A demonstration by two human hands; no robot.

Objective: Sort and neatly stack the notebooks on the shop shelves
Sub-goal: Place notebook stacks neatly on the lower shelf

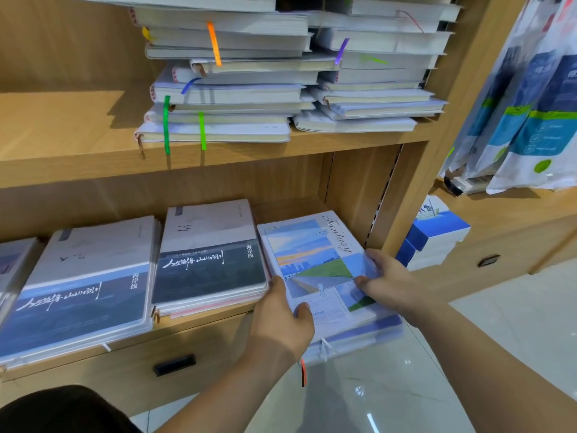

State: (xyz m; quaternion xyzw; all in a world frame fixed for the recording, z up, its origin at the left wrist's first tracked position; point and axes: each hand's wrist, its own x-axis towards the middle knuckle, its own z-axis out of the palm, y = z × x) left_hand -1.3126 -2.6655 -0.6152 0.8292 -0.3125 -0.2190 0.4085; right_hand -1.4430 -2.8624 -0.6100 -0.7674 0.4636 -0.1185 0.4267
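A stack of notebooks with a pastel landscape cover marked "Fantasy" [315,260] lies at the right end of the lower shelf [199,320], jutting out past its front edge. My left hand [281,317] grips the stack's near left corner, thumb on the cover. My right hand [387,276] holds its right edge, thumb on top. To the left lie two stacks of grey-and-dark notebooks with white script, one in the middle [209,257] and one further left [84,289].
The upper shelf [62,151] carries two tall untidy piles of white notebooks [231,89] with coloured ribbon markers hanging out. A drawer handle [175,364] sits below the lower shelf. Blue-and-white boxes [434,242] stand at the right, hanging packets [530,104] above them.
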